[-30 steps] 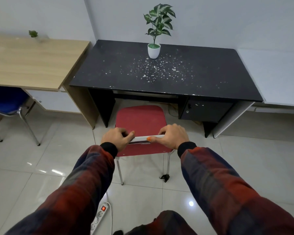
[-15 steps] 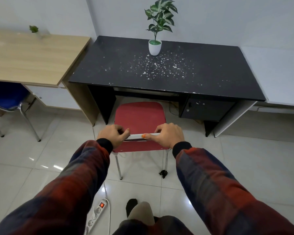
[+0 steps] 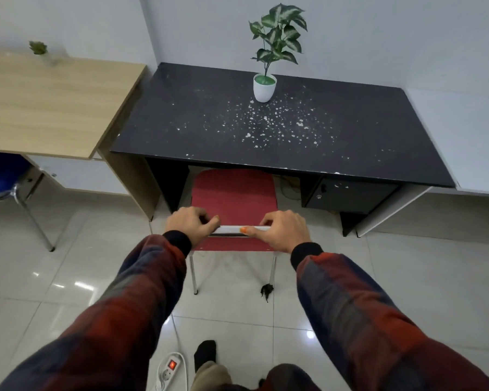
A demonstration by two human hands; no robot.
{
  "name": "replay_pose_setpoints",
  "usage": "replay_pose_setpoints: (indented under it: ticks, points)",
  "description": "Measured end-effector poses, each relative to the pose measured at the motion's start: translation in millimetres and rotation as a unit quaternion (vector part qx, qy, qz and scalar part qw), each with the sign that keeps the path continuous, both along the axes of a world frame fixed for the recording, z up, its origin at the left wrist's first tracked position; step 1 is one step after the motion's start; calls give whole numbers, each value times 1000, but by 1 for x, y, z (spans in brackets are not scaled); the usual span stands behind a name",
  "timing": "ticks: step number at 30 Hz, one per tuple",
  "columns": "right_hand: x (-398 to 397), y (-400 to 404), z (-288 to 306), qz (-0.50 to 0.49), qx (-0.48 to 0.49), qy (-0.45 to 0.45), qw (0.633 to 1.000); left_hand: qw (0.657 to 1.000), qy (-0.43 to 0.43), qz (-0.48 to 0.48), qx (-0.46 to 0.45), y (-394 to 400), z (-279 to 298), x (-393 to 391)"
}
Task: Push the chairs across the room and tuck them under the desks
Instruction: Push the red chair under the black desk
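Observation:
A red chair [image 3: 233, 197] with metal legs stands in front of the black desk [image 3: 280, 128], its seat's front edge just under the desk's front lip. My left hand [image 3: 191, 224] grips the left end of the chair's back rail. My right hand [image 3: 284, 230] grips the right end of that rail. A blue chair [image 3: 0, 176] sits partly under the wooden desk [image 3: 48, 100] at the left.
A potted plant [image 3: 264, 86] stands on the black desk among white specks. A drawer unit [image 3: 347, 193] fills the desk's right underside. A white power strip [image 3: 170, 368] and cable lie on the tiled floor by my foot. A small plant [image 3: 38, 49] tops the wooden desk.
The red chair has moved forward toward the black desk, its seat front now reaching under the desk edge. I have stepped closer. Both hands keep their grip.

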State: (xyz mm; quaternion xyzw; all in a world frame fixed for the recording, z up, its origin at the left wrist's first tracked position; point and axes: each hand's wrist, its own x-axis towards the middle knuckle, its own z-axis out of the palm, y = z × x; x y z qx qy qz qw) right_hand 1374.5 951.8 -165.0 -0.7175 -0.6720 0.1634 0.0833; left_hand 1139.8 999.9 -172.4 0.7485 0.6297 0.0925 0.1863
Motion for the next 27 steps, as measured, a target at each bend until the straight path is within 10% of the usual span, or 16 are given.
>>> replay_pose_setpoints:
  ticks: [27]
  points:
    - [-50,5,9,-111,-39,31,993,995,-34,-95,-24,50,2,-31]
